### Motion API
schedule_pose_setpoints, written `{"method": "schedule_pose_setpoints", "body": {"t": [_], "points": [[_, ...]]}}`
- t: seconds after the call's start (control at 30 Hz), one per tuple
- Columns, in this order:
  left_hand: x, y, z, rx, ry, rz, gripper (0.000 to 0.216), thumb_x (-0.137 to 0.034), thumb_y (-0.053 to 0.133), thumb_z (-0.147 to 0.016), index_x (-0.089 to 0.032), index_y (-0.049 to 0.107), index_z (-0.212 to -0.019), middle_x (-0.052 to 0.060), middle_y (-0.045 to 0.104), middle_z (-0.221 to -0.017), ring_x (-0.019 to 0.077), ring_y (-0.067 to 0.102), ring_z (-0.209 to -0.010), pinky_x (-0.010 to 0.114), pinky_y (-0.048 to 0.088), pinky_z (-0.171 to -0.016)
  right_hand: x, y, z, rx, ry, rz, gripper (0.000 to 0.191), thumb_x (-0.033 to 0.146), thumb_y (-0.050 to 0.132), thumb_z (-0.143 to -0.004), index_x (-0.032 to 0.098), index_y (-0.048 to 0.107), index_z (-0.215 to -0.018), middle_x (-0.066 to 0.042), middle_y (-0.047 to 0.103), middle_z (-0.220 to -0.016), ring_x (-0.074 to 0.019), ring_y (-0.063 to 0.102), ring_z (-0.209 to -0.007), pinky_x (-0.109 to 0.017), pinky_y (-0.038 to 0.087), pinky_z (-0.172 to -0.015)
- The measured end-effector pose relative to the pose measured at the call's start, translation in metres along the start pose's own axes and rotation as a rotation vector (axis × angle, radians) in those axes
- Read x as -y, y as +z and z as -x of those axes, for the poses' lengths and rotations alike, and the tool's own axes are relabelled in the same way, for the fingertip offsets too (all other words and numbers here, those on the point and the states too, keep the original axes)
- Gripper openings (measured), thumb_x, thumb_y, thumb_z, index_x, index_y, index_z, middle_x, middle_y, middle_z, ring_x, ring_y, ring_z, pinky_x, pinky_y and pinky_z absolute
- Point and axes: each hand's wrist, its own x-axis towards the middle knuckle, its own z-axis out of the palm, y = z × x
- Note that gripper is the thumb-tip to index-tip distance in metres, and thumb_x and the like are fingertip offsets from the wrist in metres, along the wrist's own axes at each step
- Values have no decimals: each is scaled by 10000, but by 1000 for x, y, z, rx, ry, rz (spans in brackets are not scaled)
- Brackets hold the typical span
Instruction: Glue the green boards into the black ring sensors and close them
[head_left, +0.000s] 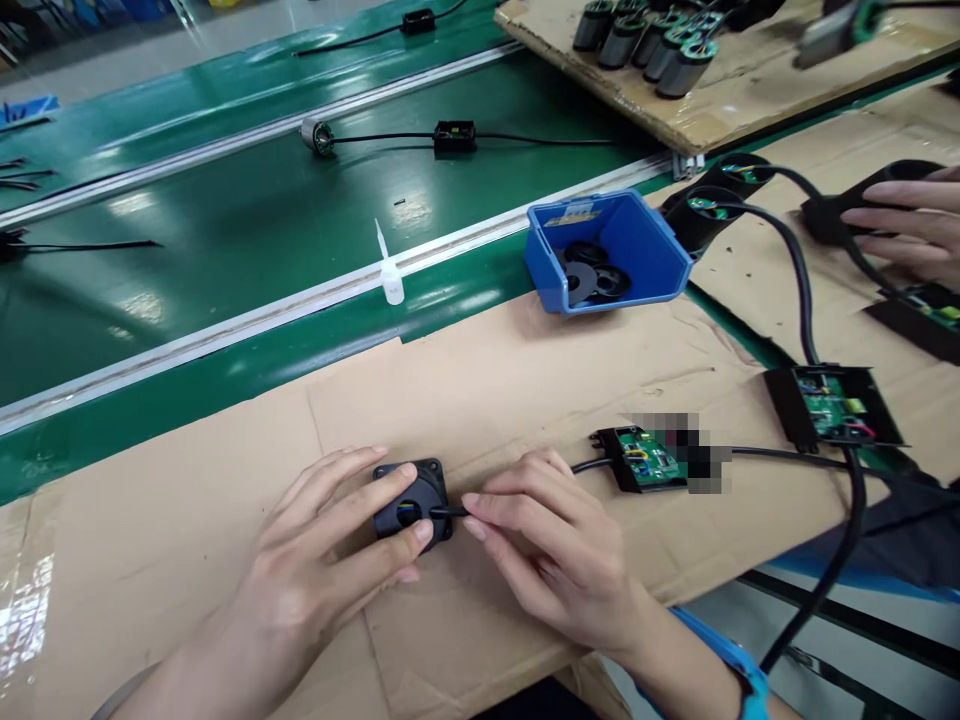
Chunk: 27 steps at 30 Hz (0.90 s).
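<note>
On the cardboard, the fingers of my left hand (322,555) press a small black square housing (431,485) from its left side. The housing has a round cover on top with an opening, where a bit of yellow and blue wire shows. My right hand (551,545) pinches a black cable (450,511) close to where it meets the housing. More cable comes out beyond my right hand and runs to a black box with a green circuit board (651,460). Part of that box is blurred out.
A blue bin (607,250) of black discs stands behind my hands, near a small white bottle (391,280). A second open circuit box (836,405) with thick cable lies right, near another person's hand (911,220). Several motors (686,65) stand on far cardboard; a conveyor (262,230) runs behind.
</note>
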Motion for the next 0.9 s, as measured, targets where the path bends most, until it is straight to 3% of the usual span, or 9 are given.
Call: {"method": "schedule_pose_setpoints", "body": {"t": [0.2,0.33,0.43,0.53,0.63,0.7,0.77,0.9], "points": [[-6,0,5,72,27,-132,290,-115,593,-928,-215,657,-1192,130,572,-1382,343,434,-1353,616,397,-1062,2,-3,-1,23,27,26,138,65,622,-849,171,661,-928,-46,685,-761,-153,577,-626,-324,409,-580],[-10,11,3,27,17,-171,262,-157,687,-875,-195,655,-1131,158,567,-1357,360,465,-1324,655,364,-1077,0,-3,-2,28,41,24,146,73,610,-858,182,653,-945,-36,683,-758,-150,590,-628,-328,426,-586],[-6,21,2,-32,-2,-120,285,-148,728,-835,-203,640,-1101,147,548,-1328,367,462,-1331,670,379,-1071,3,-8,-1,-34,40,97,156,83,640,-839,195,665,-944,-69,671,-854,-191,618,-753,-360,476,-662],[1,27,2,-30,-31,6,294,-71,639,-865,-194,610,-1130,173,500,-1344,341,495,-1315,523,545,-968,16,-15,6,-113,47,219,135,102,659,-835,202,661,-925,-67,629,-840,-192,599,-753,-345,504,-674],[4,28,2,-11,-7,49,305,-25,565,-884,-176,602,-1147,188,516,-1302,269,588,-1204,352,612,-847,31,-13,17,92,206,119,105,164,551,-935,173,636,-995,-62,648,-812,-165,632,-680,-282,550,-593],[2,30,3,-74,17,11,299,-32,578,-881,-185,612,-1136,172,533,-1269,253,604,-1166,338,615,-837,38,-5,22,203,324,116,265,275,467,-992,131,603,-1168,-135,695,-976,-226,698,-828,-333,616,-678],[-2,33,4,-159,42,-51,295,-50,601,-874,-207,621,-1123,149,534,-1275,247,609,-1158,342,620,-843,42,7,25,219,373,132,441,375,429,-1006,109,504,-1350,-198,666,-1174,-298,676,-1054,-436,620,-834],[-15,39,6,-278,43,-172,305,-55,631,-855,-226,637,-1108,128,547,-1274,238,636,-1128,344,620,-861,43,24,24,162,454,-108,534,421,376,-1025,201,327,-1509,-164,568,-1387,-268,531,-1310,-453,518,-1036]]}}
